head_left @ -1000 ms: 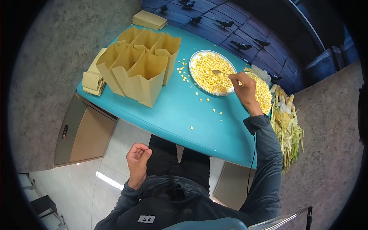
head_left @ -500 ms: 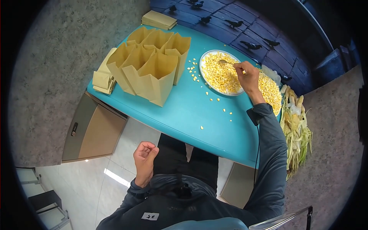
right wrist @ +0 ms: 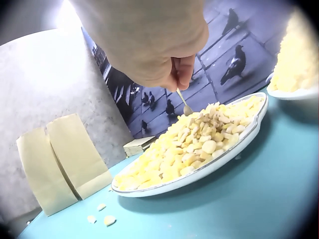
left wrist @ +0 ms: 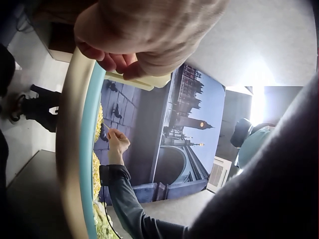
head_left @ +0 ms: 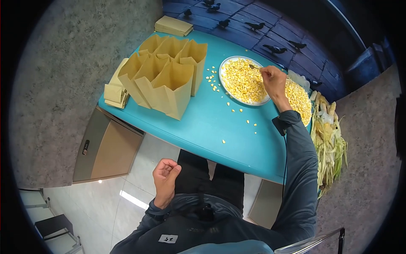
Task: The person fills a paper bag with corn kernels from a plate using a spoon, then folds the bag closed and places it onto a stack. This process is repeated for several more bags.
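Observation:
My right hand [head_left: 275, 84] pinches the handle of a small metal spoon [right wrist: 187, 108] between thumb and fingers. It hovers over the right side of a white plate [right wrist: 199, 174] heaped with yellow corn kernels [head_left: 241, 82]. In the right wrist view the spoon's bowl points down, right at the top of the heap. My left hand [head_left: 166, 181] hangs in front of the body, below the table's near edge, fingers loosely curled around nothing. The left wrist view shows this hand [left wrist: 144, 40] from close up.
Several opened paper bags [head_left: 177, 97] stand left on the teal table [head_left: 203, 131]. Folded bags lie in stacks [head_left: 174, 25] behind and beside them. Loose kernels [head_left: 223, 141] dot the tabletop. A second kernel heap [head_left: 299, 101] and corn husks [head_left: 330, 148] are at the right.
The spoon has shifted from the middle of the kernels toward the plate's far right side, with the right hand moving along. The left hand stays loosely curled; the head view has shifted slightly.

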`<state>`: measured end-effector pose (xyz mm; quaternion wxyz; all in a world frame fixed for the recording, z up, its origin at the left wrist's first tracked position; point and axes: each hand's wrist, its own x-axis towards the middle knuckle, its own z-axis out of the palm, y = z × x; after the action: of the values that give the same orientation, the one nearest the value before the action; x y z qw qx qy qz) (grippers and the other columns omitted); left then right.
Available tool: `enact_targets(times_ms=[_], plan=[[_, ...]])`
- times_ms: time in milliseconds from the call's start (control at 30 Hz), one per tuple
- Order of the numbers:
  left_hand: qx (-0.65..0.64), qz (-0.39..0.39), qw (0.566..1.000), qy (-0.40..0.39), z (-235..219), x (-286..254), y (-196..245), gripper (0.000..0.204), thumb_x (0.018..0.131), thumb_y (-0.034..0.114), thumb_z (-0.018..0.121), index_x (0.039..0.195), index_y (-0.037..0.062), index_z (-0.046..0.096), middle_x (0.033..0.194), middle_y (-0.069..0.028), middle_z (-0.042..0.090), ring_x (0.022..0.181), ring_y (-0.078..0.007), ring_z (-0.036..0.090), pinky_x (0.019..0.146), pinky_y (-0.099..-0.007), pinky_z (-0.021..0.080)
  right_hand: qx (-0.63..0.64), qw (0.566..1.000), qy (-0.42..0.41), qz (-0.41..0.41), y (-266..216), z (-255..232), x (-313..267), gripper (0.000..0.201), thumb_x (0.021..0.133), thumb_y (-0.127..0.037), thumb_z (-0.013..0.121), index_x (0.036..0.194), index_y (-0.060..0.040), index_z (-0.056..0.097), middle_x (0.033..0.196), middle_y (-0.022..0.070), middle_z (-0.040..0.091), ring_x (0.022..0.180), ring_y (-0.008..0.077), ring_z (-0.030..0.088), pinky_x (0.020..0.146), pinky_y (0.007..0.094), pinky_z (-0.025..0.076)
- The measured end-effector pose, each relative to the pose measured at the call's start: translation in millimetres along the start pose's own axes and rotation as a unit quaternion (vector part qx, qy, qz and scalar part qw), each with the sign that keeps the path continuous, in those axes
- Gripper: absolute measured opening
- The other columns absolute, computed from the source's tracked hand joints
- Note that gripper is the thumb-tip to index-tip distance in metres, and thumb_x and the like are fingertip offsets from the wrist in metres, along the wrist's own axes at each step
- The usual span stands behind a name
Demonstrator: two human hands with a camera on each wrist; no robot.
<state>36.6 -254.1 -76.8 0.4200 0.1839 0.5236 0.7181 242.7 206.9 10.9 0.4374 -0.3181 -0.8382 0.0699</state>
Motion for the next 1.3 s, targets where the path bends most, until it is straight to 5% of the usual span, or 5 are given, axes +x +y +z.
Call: enact_targets(times_ms=[133,933,1067,1133,1300], plan=[[-0.002,-0.002,1.000,-0.002,-2,-4,-3,0.014,0.098,-0.007,0.071,0.106,0.0027,0.065,0.099,-0.0001,0.065,0.090,-0.0057,0.060,0.083,-0.0214,0.047,-0.037,0.996,-0.037,-0.074,-7,-2,-10,0.009,0.091,0.003,0.075,0.097,-0.0018,0.079,0.090,0.0136,0.076,0.080,0.0280,0.075,0.070,0.0374,0.059],[-0.006,-0.004,1.000,-0.003,2,-1,-7,0.015,0.098,-0.005,0.073,0.107,0.0038,0.066,0.100,-0.0001,0.064,0.090,-0.0056,0.060,0.083,-0.0216,0.048,-0.099,0.987,-0.045,-0.120,-40,-61,-74,0.012,0.091,0.003,0.076,0.101,-0.0033,0.077,0.082,0.0125,0.067,0.075,0.0321,0.069,0.066,0.0398,0.055],[-0.004,-0.011,1.000,0.002,-1,2,-10,0.015,0.098,-0.004,0.074,0.107,0.0039,0.066,0.100,-0.0002,0.064,0.091,-0.0057,0.060,0.084,-0.0216,0.048,-0.097,0.993,0.021,-0.066,-34,-88,-74,0.010,0.090,0.001,0.077,0.100,-0.0022,0.079,0.083,0.0111,0.072,0.072,0.0262,0.072,0.064,0.0363,0.055],[-0.005,-0.008,1.000,-0.007,0,4,-11,0.015,0.098,-0.004,0.074,0.107,0.0036,0.066,0.101,-0.0004,0.065,0.091,-0.0058,0.060,0.084,-0.0215,0.048,-0.051,0.984,0.001,0.169,-31,-99,-74,0.009,0.090,-0.004,0.079,0.097,0.0009,0.080,0.083,0.0092,0.079,0.071,0.0152,0.073,0.068,0.0310,0.058],[-0.005,-0.006,1.000,-0.022,8,7,-13,0.015,0.098,-0.005,0.074,0.107,0.0036,0.066,0.100,-0.0003,0.065,0.091,-0.0057,0.060,0.084,-0.0212,0.048,-0.021,0.942,-0.065,0.329,-24,-92,-67,0.011,0.085,-0.008,0.080,0.088,0.0017,0.081,0.076,0.0081,0.078,0.066,0.0135,0.073,0.063,0.0294,0.058]])
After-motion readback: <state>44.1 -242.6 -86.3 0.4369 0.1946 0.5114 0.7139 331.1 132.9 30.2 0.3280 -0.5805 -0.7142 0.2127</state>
